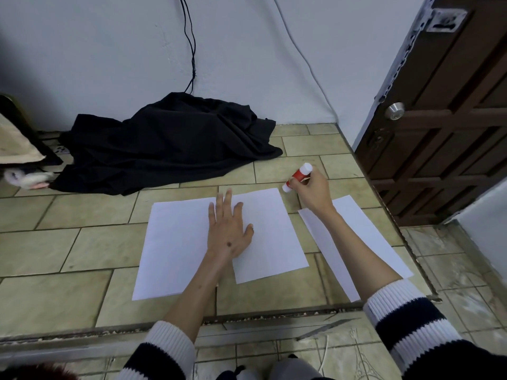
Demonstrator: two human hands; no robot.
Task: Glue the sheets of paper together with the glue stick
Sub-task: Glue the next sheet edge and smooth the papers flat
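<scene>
Head view looks down on a tiled floor [82,242] where two white sheets lie overlapping. The left sheet [175,248] lies further left and nearer the person; the right sheet [271,234] sits over its right edge. The left hand [229,231] lies flat across that overlap, fingers spread and straight, palm down, gripping nothing, only pressing the paper. A third sheet [354,242] lies apart on the right, near the floor's right edge, partly under the right forearm.

The right hand [312,190] is beyond the far right corner of the right sheet, fingers curled round the glue stick [297,176]. The stick is tilted, one white end low and close to the tiles just off that corner, the other white end raised. Whether the cap is on I cannot tell.

By my judgement the seam of the first two sheets is being pressed, and the third sheet is not yet joined. The next move likely calls for bringing the stick to an edge of the pressed pair or the loose sheet, running glue along it, then laying that sheet on squarely.

A black cloth [164,144] lies heaped by the far wall.
</scene>
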